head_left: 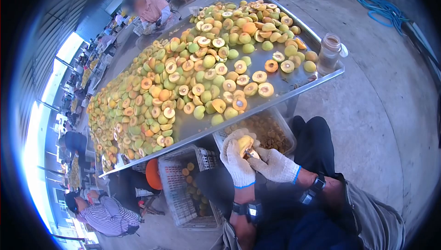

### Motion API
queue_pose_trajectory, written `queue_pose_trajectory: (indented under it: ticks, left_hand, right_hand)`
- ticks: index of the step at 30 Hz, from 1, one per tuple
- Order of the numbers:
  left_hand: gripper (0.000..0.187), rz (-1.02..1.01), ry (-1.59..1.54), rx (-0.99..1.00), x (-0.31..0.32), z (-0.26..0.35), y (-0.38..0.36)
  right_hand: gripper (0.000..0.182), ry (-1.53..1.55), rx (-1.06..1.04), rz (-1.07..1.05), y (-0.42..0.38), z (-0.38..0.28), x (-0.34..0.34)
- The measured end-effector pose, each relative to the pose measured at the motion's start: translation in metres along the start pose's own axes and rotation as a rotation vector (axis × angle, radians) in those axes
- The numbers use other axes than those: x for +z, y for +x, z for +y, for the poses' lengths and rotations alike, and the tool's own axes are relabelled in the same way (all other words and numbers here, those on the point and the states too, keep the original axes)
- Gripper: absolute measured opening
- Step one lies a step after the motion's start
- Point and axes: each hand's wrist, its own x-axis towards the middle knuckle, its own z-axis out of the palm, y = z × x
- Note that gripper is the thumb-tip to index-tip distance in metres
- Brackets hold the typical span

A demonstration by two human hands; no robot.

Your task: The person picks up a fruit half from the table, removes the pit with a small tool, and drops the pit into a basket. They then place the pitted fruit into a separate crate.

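Note:
My left hand [238, 160], in a pale knit glove with a blue cuff, is closed around a cut yellow apricot [245, 144]. My right hand [278, 165], gloved the same way, has its fingers pinched together against the fruit's lower side. Something small, whitish and dark shows at those fingertips, but I cannot make out what it is. Both hands are above my lap, over the near edge of a white bin [288, 133] that contains brown pits or scraps. Just beyond is a metal-rimmed table [193, 128] heaped with halved and whole yellow-green apricots [183, 75].
A clear jar [329, 53] stands at the table's right corner. Below the table, a plastic crate [177, 204] holds some fruit. One person [108, 215] sits at the lower left; another [154, 8] works across the table. A blue hose [379, 8] lies coiled on the floor.

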Motion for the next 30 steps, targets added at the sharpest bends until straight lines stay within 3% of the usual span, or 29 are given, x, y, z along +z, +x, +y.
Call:
queue_pose_trajectory:
  ticks: [2, 5, 12, 15, 19, 22, 25, 27, 30]
  left_hand:
    - [0.043, -0.038, -0.011, -0.013, -0.005, -0.008, 0.003]
    - [0.046, 0.076, -0.107, -0.088, -0.005, -0.016, 0.004]
    - [0.047, -0.026, -0.015, -0.096, -0.009, -0.008, 0.011]
    - [0.046, -0.01, 0.078, -0.118, -0.005, -0.001, 0.014]
    - [0.044, -0.021, 0.125, -0.089, -0.009, -0.002, 0.014]
    - [0.045, -0.033, 0.256, -0.052, -0.007, 0.001, 0.014]
    - [0.047, -0.115, 0.257, 0.027, -0.012, -0.003, 0.012]
    - [0.049, -0.149, 0.26, 0.016, -0.011, 0.002, 0.008]
    - [0.052, -0.21, 0.233, -0.009, -0.015, 0.0, 0.007]
  right_hand:
    - [0.04, -0.015, 0.02, -0.025, -0.001, 0.0, -0.003]
    - [0.043, -0.017, 0.084, -0.083, -0.003, -0.01, -0.012]
    - [0.045, -0.002, 0.211, -0.165, -0.006, -0.027, -0.015]
    - [0.046, -0.047, 0.088, -0.098, -0.001, -0.007, -0.003]
    - [0.046, 0.004, 0.158, -0.154, -0.002, -0.01, -0.006]
    - [0.046, -0.128, 0.113, -0.091, -0.001, -0.005, -0.004]
    - [0.047, -0.031, 0.113, -0.145, -0.002, -0.007, -0.011]
    - [0.047, 0.26, 0.407, -0.33, -0.003, -0.005, -0.017]
    - [0.046, 0.345, 0.343, -0.396, 0.0, 0.013, -0.019]
